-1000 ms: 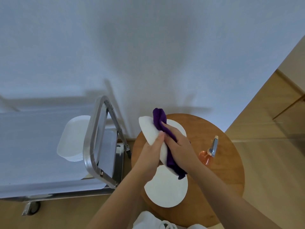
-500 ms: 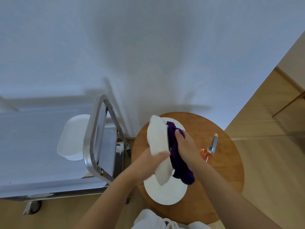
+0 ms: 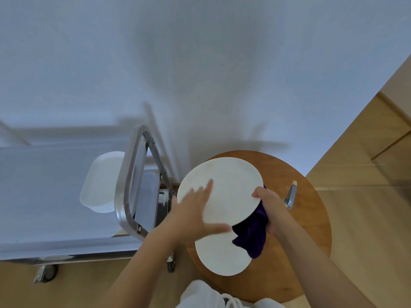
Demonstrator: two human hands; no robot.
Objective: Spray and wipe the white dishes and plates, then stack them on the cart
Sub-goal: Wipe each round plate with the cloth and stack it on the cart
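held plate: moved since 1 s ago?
Yes. The held plate has swung from edge-on to face-up and now lies flatter above the round table, still over the lower plate.

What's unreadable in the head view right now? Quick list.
- Spray bottle: body hidden behind the right hand; only the nozzle shows.
- Purple cloth: upper part hidden under the held plate.
- Left hand: motion-blurred, so its grip is unclear.
- Plate on the table: top edge covered by the left hand and cloth.
- Stacked dishes on the cart: count not readable; cart handle crosses them.
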